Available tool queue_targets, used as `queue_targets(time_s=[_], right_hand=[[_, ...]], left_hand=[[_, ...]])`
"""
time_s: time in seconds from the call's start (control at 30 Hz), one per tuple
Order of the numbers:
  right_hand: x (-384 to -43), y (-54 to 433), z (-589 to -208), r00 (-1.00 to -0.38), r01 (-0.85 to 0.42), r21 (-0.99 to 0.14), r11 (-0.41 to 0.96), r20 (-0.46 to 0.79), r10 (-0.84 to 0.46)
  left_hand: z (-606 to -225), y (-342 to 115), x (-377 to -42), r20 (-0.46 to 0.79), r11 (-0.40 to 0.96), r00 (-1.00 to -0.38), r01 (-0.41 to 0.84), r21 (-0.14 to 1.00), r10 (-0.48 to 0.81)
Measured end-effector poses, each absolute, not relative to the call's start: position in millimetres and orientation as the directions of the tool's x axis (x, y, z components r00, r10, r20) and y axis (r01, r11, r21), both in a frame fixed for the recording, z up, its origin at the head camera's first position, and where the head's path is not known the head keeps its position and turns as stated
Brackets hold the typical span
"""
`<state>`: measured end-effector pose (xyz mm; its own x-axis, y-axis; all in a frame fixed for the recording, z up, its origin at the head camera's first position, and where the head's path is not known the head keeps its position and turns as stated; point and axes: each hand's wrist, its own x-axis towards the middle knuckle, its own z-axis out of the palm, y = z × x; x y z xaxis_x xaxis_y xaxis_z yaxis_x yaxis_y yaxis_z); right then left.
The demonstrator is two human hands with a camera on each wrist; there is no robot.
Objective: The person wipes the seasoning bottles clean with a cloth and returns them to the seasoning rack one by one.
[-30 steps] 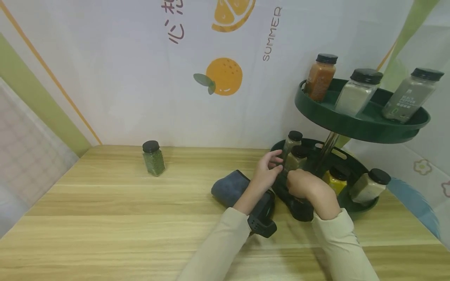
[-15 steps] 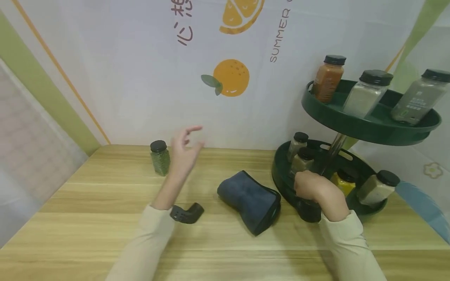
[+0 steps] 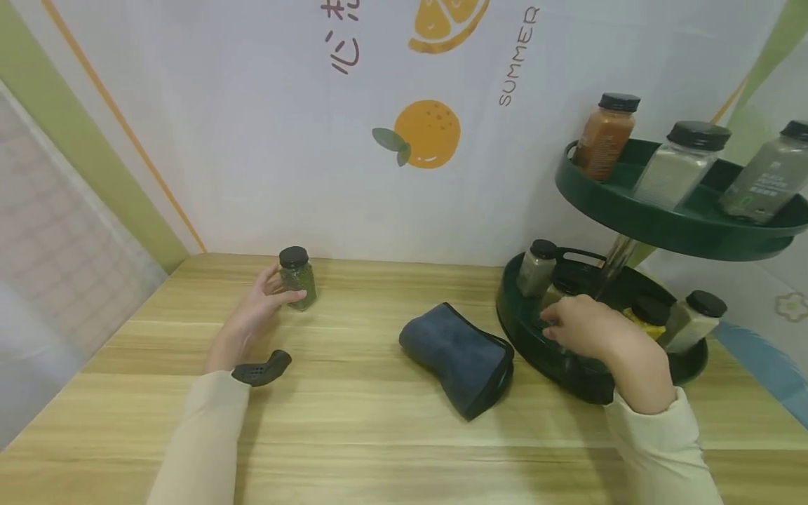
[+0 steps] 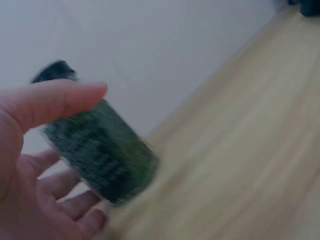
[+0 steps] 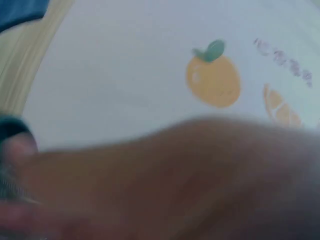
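At the far left of the pale wooden table, the left hand curls thumb and fingers round a clear, black-lidded jar of green flakes. At right, the right hand is over a round dark-green lower tray; whether it holds anything cannot be told.

Green-filled jar: clear, smooth. Green tray: smooth. Post: glossy metal. Blue bundle: matt cloth. Tabletop: wood-grained.

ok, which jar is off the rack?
The jar of green flakes, at the person's left hand; the other visible jars all sit on the green two-tier rack.
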<state>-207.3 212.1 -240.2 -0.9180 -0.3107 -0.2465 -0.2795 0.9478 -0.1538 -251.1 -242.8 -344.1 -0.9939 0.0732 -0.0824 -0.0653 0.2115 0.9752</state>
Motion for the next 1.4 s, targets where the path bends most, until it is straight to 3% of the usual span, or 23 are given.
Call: queue_targets(time_s=[0.2,0.43,0.57,0.67,0.87,1.0,1.17,1.27,1.4], right_hand=[[-205,171,-254,-0.874,-0.465,-0.202,0.862,-0.049,-0.483],[-191,118,-295,-0.847,-0.454,-0.196,0.869,-0.21,-0.489],[-193,117,-305,-0.878,-0.394,-0.151,0.907,-0.229,-0.42],[-199,124,-308,-0.9,-0.35,-0.133,0.927,-0.227,-0.372],[-210,129,-309,-0.891,-0.381,-0.124,0.916,-0.218,-0.399],[-213,133,-302,-0.923,-0.336,-0.189,0.923,-0.128,-0.362],[-213,139,-288,-0.97,-0.238,-0.327,0.914,0.042,-0.238],[-208,138,-282,-0.959,-0.273,-0.348,0.897,0.169,-0.226],[-198,131,-277,-0.906,-0.393,-0.294,0.871,0.284,-0.313]], left_hand=[[-359,-236,-256,-0.066,0.165,-0.997,-0.059,0.985,0.035],[-361,-230,-256,-0.072,0.245,-0.997,-0.07,0.967,0.0],[-360,-225,-257,-0.061,0.286,-0.998,-0.057,0.956,0.006],[-359,-217,-257,-0.044,0.196,-0.997,-0.032,0.98,0.058],[-353,-181,-252,0.011,-0.09,-0.939,-0.021,0.996,0.344],[-346,-146,-248,-0.002,-0.098,-0.877,-0.055,0.994,0.48],[-348,-114,-240,-0.085,0.027,-0.825,-0.084,0.996,0.558],[-353,-103,-237,-0.117,0.073,-0.797,-0.092,0.993,0.593],[-356,-94,-235,-0.132,0.097,-0.759,-0.09,0.991,0.638]])
